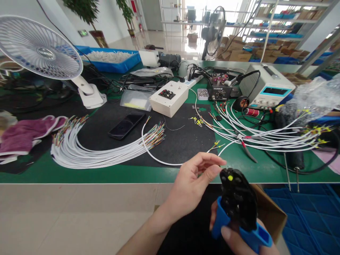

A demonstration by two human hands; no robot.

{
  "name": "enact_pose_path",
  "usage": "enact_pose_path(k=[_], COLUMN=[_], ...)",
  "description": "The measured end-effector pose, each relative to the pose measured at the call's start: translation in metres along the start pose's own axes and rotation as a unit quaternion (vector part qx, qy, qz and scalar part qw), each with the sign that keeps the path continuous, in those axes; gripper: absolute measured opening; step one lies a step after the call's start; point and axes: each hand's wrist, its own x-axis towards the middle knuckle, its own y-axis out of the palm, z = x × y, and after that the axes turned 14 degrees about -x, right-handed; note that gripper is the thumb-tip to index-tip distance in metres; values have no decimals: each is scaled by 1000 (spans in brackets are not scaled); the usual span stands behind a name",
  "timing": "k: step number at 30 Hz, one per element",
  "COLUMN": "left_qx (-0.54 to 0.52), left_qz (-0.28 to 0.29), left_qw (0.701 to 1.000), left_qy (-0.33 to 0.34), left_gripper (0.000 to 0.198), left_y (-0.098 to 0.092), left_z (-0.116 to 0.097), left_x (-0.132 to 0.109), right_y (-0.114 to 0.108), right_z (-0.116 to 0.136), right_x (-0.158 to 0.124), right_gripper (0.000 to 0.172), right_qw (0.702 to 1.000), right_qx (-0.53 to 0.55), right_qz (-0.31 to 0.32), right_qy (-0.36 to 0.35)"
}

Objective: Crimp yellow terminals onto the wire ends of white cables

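Observation:
My right hand [232, 237] grips a crimping tool [239, 198] with a black head and blue handles, below the table's front edge. A yellow spot shows on its head. Beside the jaws, my left hand [192, 180] has thumb and fingers drawn together; whatever is between them is too small or hidden to make out. A white cable [162, 162] runs along the table edge and passes behind my left hand. Just beyond the fingers lie thin wire ends with yellow tips [216, 145].
A bundle of white cables [106, 156] with coloured wire ends lies left, near a phone [126, 125]. On the right are more white cables [271, 141] and red-handled pliers [247, 150]. Loose yellow pieces [198, 122] lie mid-mat, before a beige switch box [170, 98]. A cardboard box [273, 212] stands below.

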Motion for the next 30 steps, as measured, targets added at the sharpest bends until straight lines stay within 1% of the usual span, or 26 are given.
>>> enact_pose_path(k=[1,2,3,4,5,6,7,8,9,11,13,15,17,19,20,22,24,26,27,28,30], left_qx=[14,22,24,25,26,28,29,30,32,40,56,88,142,218,261,350,437,511,537,554,564], left_qz=[-19,-39,-57,-71,-82,-88,-90,-90,-89,-87,-90,-94,-99,-97,-90,-64,-38,-28,-28,-30,-34], left_qw=[1000,999,998,997,996,995,995,995,995,995,994,992,985,970,959,928,886,841,824,812,805], left_qy=[10,19,23,26,27,25,21,17,12,7,5,5,21,51,70,111,149,172,178,180,181], left_gripper=[19,19,19,19,18,18,19,19,20,20,20,20,20,17,16,14,14,15,16,17,17], left_y=[-3,-6,-9,-12,-15,-18,-20,-22,-24,-26,-28,-30,-32,-34,-34,-34,-33,-31,-30,-29,-27], left_z=[1,2,3,5,6,8,9,10,11,12,12,12,13,16,18,22,26,31,34,36,42], left_x=[1,2,2,1,0,-1,-2,-4,-5,-7,-7,-6,-3,1,3,11,20,33,40,47,62], right_y=[-6,-12,-18,-25,-30,-35,-38,-41,-42,-43,-42,-40,-39,-38,-38,-40,-42,-45,-46,-47,-49], right_z=[1,2,2,1,0,-1,-3,-4,-5,-5,-6,-6,-7,-7,-8,-7,-6,-4,-2,0,2], right_x=[3,7,11,15,19,22,24,27,28,30,31,32,34,37,39,44,50,55,57,58,60], right_gripper=[28,32,37,42,45,47,49,49,49,49,49,48,44,37,33,29,29,30,30,31,37], right_qw=[993,966,920,868,825,793,769,752,741,730,731,746,783,826,845,871,887,898,903,907,912], right_qx=[-102,-220,-332,-423,-482,-521,-549,-569,-582,-593,-590,-570,-525,-465,-436,-388,-348,-318,-307,-295,-269], right_qz=[-55,-114,-166,-205,-228,-240,-245,-248,-252,-259,-265,-268,-269,-271,-272,-281,-293,-301,-300,-299,-309], right_qy=[-35,-78,-122,-159,-186,-204,-214,-220,-220,-221,-219,-215,-198,-167,-147,-108,-72,-40,-29,-20,-14])
